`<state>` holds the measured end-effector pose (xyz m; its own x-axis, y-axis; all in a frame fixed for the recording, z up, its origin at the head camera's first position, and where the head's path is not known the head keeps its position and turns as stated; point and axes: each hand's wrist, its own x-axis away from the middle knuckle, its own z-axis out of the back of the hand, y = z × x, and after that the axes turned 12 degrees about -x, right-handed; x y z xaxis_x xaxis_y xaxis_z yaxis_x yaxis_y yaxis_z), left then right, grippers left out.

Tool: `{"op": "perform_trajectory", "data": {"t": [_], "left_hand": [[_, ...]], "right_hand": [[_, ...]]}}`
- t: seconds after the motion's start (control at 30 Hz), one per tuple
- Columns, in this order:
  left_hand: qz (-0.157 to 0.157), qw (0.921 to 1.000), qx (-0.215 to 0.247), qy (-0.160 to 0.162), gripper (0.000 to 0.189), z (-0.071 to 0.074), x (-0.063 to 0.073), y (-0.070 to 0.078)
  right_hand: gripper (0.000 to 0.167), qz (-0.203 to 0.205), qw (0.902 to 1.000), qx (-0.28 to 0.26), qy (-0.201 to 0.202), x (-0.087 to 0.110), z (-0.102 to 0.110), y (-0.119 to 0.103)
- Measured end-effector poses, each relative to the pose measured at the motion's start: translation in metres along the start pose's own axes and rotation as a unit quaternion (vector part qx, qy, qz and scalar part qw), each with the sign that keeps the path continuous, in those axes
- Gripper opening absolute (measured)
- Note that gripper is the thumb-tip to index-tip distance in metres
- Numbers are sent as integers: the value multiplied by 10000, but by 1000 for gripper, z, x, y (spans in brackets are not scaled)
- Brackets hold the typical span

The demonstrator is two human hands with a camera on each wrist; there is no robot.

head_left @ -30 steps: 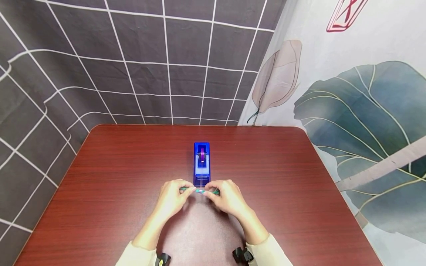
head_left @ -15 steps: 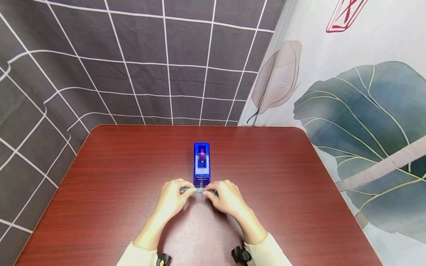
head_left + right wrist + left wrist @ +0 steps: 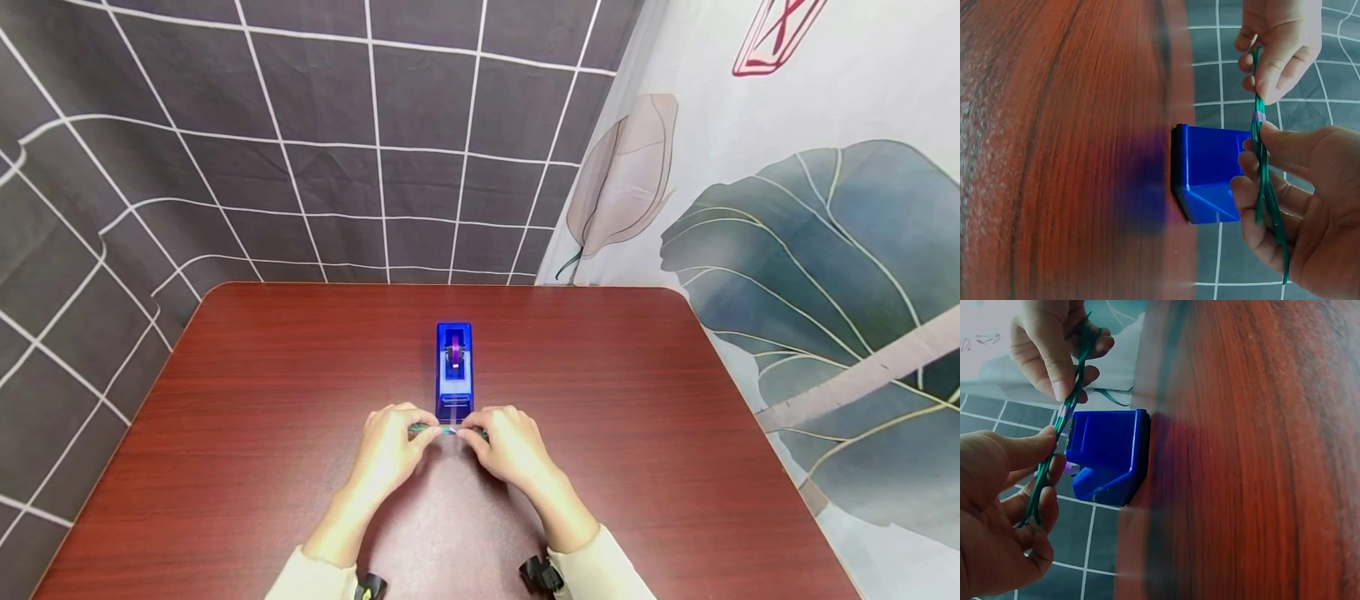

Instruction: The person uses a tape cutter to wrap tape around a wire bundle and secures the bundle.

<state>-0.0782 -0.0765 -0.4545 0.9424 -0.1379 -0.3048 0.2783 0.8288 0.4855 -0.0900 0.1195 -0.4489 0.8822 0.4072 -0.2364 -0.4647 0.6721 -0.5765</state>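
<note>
Both hands hold a short bundle of thin green wire-like strands in front of the tape dispenser. My left hand pinches one end between thumb and fingers. The other end is pinched by my right hand, the strands lying across its curled fingers. Between the two thumbs a shiny purplish band of tape lies on the strands. The blue tape dispenser stands just beyond the fingertips, with a purple-cored roll inside. A clear strip shows at its front, reaching toward the bundle.
The dispenser stands on a reddish-brown wood-grain table. Behind the table hangs a dark grey cloth with white grid lines, and a white leaf-print curtain hangs to the right. Small black devices sit at both wrists.
The hands stay almost in place, still pinching the bundle. The right fingertips have shifted slightly left toward the left hand, and less of the bundle shows at the right end.
</note>
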Motion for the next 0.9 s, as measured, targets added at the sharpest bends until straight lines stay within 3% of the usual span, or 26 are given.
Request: {"op": "perform_trajectory", "data": {"t": [0.53, 0.9], "left_hand": [[-4, 9998, -182, 17, 7, -2, 1, 0], [-92, 9996, -240, -92, 3, -5, 0, -1]], "right_hand": [[12, -90, 9992, 285, -274, -1, -2, 1], [11, -162, 9992, 341, -143, 0, 1, -2]]}}
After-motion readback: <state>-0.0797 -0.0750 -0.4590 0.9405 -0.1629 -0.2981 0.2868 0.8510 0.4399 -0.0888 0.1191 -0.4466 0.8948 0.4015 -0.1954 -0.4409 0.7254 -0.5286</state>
